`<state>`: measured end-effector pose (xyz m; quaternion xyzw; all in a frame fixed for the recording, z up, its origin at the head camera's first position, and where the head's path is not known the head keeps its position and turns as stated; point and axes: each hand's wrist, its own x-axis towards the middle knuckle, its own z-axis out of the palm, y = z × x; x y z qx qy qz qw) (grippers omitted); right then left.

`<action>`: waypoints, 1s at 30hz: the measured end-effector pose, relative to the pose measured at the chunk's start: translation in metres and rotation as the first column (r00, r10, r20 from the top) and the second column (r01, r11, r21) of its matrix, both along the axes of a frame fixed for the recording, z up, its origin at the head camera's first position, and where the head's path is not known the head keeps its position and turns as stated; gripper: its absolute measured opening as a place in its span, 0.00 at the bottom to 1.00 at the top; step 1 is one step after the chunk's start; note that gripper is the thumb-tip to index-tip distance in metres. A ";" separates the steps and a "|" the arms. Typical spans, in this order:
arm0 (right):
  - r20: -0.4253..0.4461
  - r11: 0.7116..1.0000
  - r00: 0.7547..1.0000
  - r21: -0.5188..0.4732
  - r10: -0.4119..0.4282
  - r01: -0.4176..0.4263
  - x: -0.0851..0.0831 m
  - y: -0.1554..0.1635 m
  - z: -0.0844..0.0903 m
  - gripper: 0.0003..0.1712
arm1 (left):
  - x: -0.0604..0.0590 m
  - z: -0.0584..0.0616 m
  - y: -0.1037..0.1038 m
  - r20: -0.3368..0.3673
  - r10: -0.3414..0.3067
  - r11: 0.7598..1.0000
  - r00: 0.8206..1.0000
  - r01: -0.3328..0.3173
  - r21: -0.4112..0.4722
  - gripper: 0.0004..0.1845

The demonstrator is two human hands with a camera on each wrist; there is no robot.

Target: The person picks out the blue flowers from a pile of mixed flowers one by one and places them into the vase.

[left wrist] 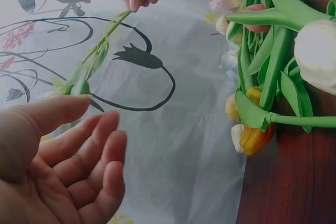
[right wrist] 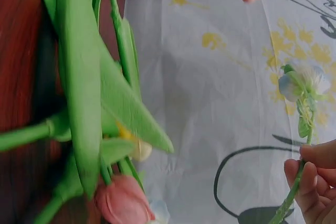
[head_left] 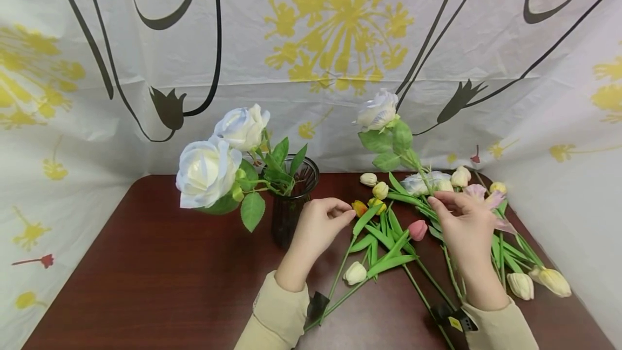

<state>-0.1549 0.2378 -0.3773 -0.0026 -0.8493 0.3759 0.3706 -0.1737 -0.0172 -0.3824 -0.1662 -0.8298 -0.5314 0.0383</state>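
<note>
A: From the head camera, what is your right hand doing?
B: Your grip is pinched on the stem of a pale rose, lifting it over the loose tulips near the counter's far right corner. Your left hand hovers beside the dark vase, fingers relaxed and apart, holding nothing. Two white roses stand in the vase.
A: And the left wrist view?
B: Your left hand's fingers are loose and apart; your right hand holds the stem above.
A: Right wrist?
B: Your fingers are clamped on the stem, with the bloom beyond.
</note>
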 end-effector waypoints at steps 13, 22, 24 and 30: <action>0.184 0.870 0.941 -0.463 0.285 -0.173 0.009 -0.028 0.004 0.09 | 0.000 0.001 0.001 0.036 0.001 0.968 0.999 -0.010 0.252 0.07; 0.284 0.862 0.891 -0.469 0.355 -0.194 0.014 -0.046 -0.002 0.10 | -0.002 -0.002 0.005 0.046 -0.022 0.927 0.999 0.003 0.376 0.09; 0.286 0.858 0.885 -0.472 0.368 -0.205 0.015 -0.051 -0.004 0.09 | -0.002 -0.003 0.007 0.054 -0.030 0.925 0.998 0.007 0.379 0.09; 0.286 0.819 0.872 -0.540 0.397 -0.196 0.018 -0.063 -0.008 0.09 | -0.002 -0.006 0.013 0.096 -0.063 0.922 0.993 0.021 0.387 0.09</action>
